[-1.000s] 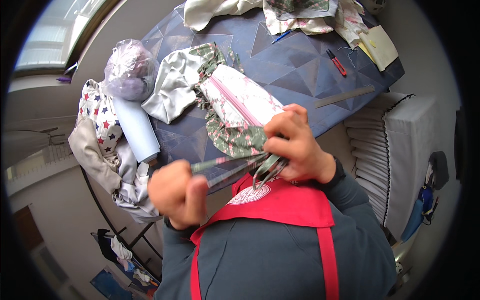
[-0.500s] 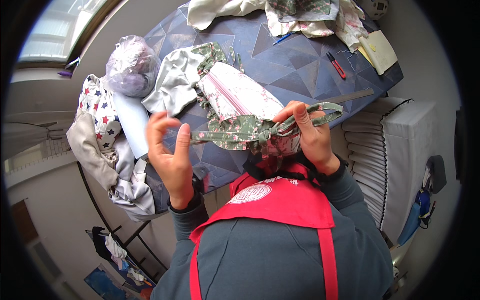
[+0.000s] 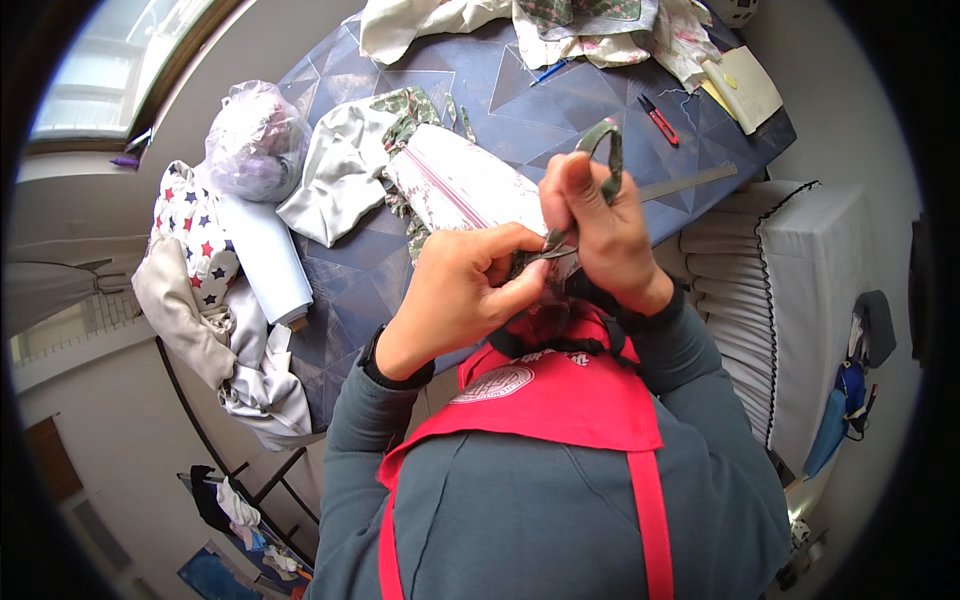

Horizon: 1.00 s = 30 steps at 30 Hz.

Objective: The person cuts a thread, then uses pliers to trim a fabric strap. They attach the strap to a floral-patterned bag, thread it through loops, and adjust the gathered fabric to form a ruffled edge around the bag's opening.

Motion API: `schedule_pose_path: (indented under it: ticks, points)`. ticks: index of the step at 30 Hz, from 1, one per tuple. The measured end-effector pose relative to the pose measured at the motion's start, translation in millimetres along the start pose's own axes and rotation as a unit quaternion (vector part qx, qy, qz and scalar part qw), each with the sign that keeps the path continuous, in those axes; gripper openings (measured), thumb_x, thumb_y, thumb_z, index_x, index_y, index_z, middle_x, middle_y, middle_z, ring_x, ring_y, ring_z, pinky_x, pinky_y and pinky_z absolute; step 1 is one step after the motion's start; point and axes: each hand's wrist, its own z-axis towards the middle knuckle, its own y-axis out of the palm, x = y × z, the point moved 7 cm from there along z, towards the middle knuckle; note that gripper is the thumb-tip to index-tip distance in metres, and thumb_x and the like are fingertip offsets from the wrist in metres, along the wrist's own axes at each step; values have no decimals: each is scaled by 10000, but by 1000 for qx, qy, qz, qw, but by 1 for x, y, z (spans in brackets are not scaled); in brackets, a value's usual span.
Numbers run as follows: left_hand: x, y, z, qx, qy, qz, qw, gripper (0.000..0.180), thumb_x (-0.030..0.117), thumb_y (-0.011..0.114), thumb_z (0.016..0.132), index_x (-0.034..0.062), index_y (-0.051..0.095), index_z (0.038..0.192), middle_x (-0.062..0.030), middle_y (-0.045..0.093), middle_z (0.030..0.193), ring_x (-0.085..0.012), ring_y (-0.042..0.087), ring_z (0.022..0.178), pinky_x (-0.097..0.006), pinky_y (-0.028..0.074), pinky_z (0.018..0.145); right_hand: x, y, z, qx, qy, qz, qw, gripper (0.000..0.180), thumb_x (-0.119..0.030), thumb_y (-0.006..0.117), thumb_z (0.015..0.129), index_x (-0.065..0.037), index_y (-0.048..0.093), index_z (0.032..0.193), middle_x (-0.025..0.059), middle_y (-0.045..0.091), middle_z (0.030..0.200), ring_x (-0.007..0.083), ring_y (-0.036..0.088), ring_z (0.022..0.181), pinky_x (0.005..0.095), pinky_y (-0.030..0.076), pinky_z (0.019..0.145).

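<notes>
A white floral pouch (image 3: 456, 182) with pink zip stripes lies on the table in front of me, its near end hidden by my hands. My left hand (image 3: 455, 285) pinches a dark green floral fabric strap (image 3: 553, 250) between thumb and fingers. Closed around the same strap is my right hand (image 3: 605, 225); a loop of the strap (image 3: 613, 150) stands up above its thumb. Both hands meet just over the pouch's near end, close to my red apron (image 3: 530, 400). What the strap does between the fingers is partly hidden.
Left on the table are grey-white cloth (image 3: 335, 165), a bagged bundle (image 3: 258, 140), a pale blue roll (image 3: 268, 265) and star-print fabric (image 3: 200, 235). Red-handled thread snips (image 3: 660, 122), a metal ruler (image 3: 690, 183), a blue pen (image 3: 548, 72) and a notepad (image 3: 745, 90) lie farther off.
My left hand has moved right from the strap's outstretched left side to meet my right hand. My right hand has turned and closed, and the strap's loop now points upward.
</notes>
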Motion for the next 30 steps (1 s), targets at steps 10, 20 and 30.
schedule_pose_path:
  ticks: [10,20,30]
  points:
    - [-34,-12,12,24,-139,-212,967,177,175,644,960,14,714,983,44,617,709,-22,511,557,-202,383,461,-23,-50,4,237,-5,-137,962,382,-333,741,902,-33,542,1028,24,611,876,76,570,749,237,473,605]
    - [-14,-12,19,-231,-188,-18,955,247,280,696,942,38,649,945,-2,629,625,-45,562,522,-204,398,477,5,23,-40,-41,-184,-286,940,202,-136,793,732,-41,650,837,109,620,793,302,607,695,403,478,622]
    - [-19,-3,7,-166,-242,-251,923,116,152,683,927,73,604,958,-23,664,710,-43,544,521,-176,348,471,3,9,-38,-174,-60,-167,969,252,-123,714,874,7,561,722,86,530,714,194,493,659,323,393,620]
